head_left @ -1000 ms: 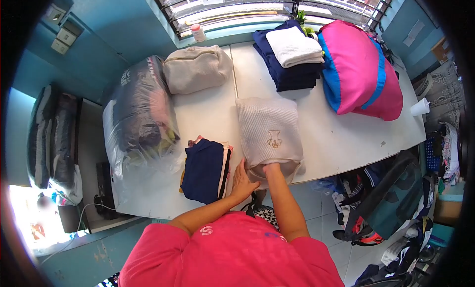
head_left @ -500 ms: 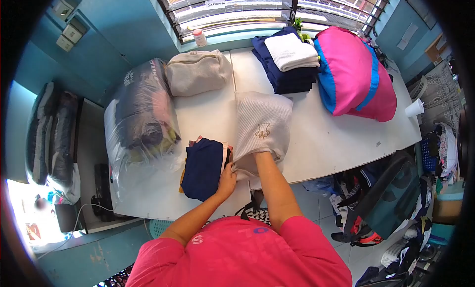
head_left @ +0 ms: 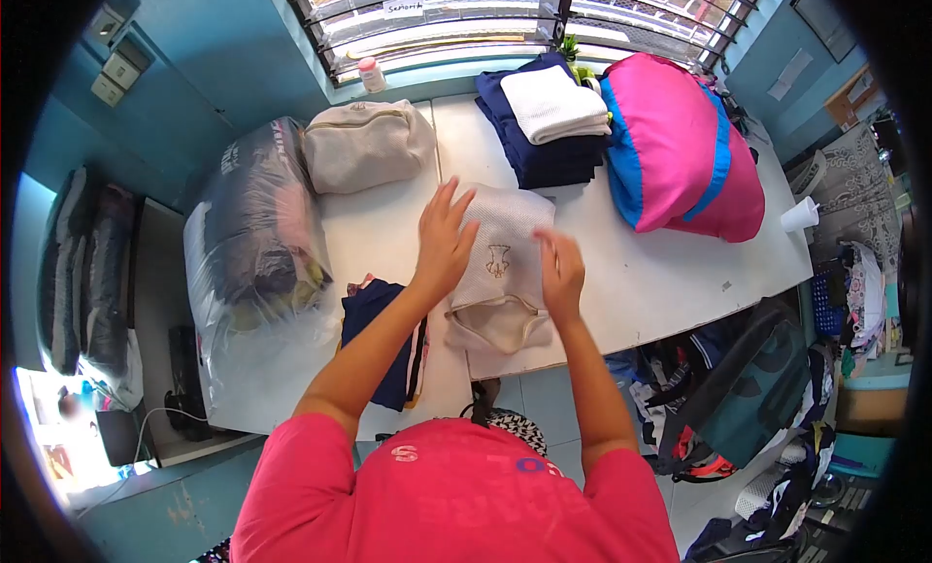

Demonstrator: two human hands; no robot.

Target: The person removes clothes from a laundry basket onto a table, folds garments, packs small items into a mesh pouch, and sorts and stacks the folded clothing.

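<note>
A beige waffle-knit zip pouch (head_left: pixel 512 218) with a small embroidered figure lies on the white table, its zipped mouth gaping toward me. My left hand (head_left: pixel 447 241) is at the pouch's left edge, fingers stretched and spread, holding nothing. At the right edge is my right hand (head_left: pixel 561 272), slightly blurred, fingers apart with nothing visible in them. A folded stack of clothes (head_left: pixel 374 311), dark blue on top, lies left of the pouch, partly covered by my left forearm.
Another beige pouch (head_left: pixel 374 155), filled out, sits behind beside a clear plastic bag of clothes (head_left: pixel 262 223). Folded navy cloth (head_left: pixel 553 170) with a white towel (head_left: pixel 553 105) on top stands near a large pink and blue bag (head_left: pixel 680 146). A white cup (head_left: pixel 801 215) is near the table's right edge.
My right hand has come out of the pouch to its right edge. My left hand has left the clothes stack and moved up to the pouch's left edge. The pouch lies flatter.
</note>
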